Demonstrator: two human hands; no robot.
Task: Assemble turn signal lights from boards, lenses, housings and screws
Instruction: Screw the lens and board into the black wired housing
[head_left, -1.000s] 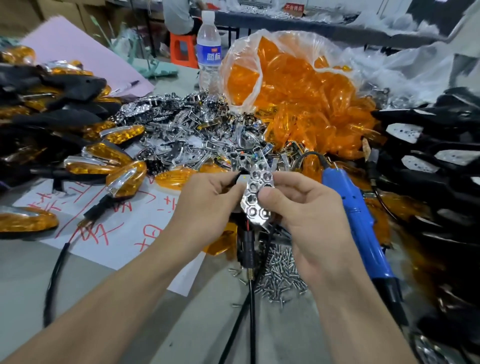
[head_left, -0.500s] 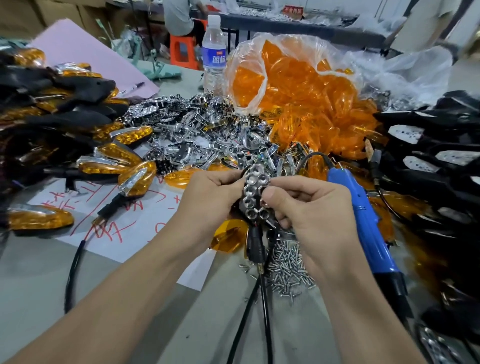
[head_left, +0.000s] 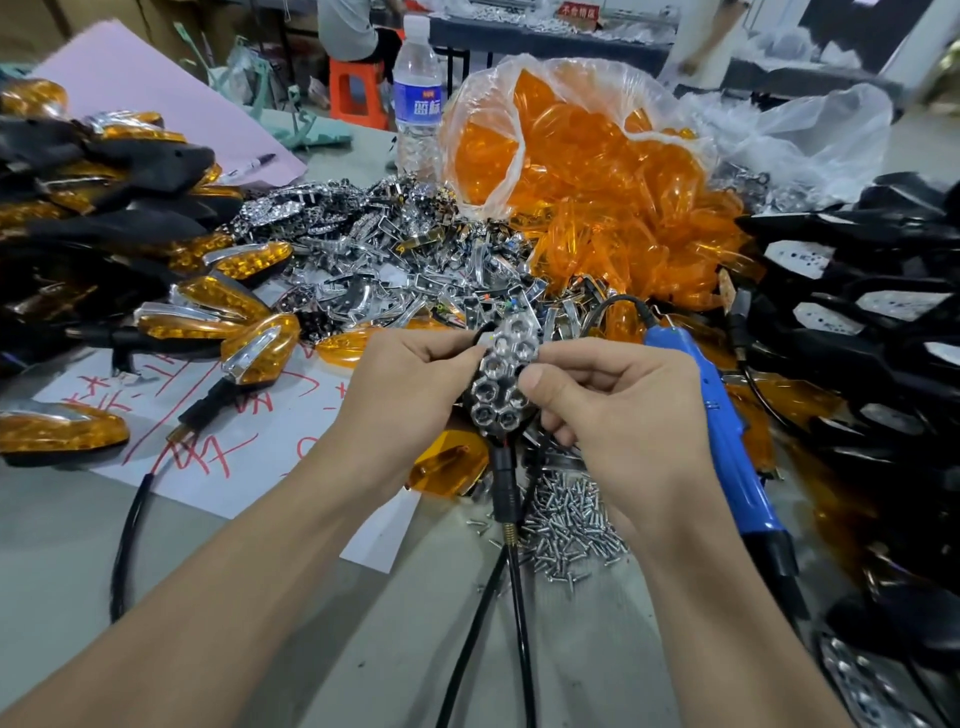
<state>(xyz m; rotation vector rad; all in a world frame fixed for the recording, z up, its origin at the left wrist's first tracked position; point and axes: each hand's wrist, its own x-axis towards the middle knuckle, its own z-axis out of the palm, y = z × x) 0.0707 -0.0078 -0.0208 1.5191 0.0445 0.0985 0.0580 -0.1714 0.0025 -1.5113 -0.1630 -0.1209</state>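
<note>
1. Your left hand (head_left: 410, 384) has its fingers curled in and pinches the left edge of the chrome reflector board (head_left: 501, 379), the one with the honeycomb cells.
2. Your right hand (head_left: 613, 410) pinches the board's right edge. The thumb is on the front face and the other fingers are tucked round the side.
3. The board is held up off the worktop (head_left: 67, 545), over its middle, with the shiny face toward you.
4. A black stem (head_left: 506, 483) hangs straight below the board. Black cables (head_left: 522, 623) run from it toward the near edge.
5. The screw pile (head_left: 566, 525) sits on the worktop under your right wrist. Just beside it, the blue screwdriver (head_left: 722, 431) lies toward the right edge.
6. One loose orange lens (head_left: 447, 465) lies under your left hand, right next to the stem.
7. The bag of orange lenses (head_left: 571, 156) spills open at the far edge, and the heap of chrome parts (head_left: 389, 260) is in front of it.
8. Black housings (head_left: 857, 312) are stacked along the right edge. Finished lights (head_left: 234, 322) are piled along the left, some on the white paper (head_left: 249, 436).
9. The water bottle (head_left: 418, 104) stands upright at the far edge, just beside the bag.
</note>
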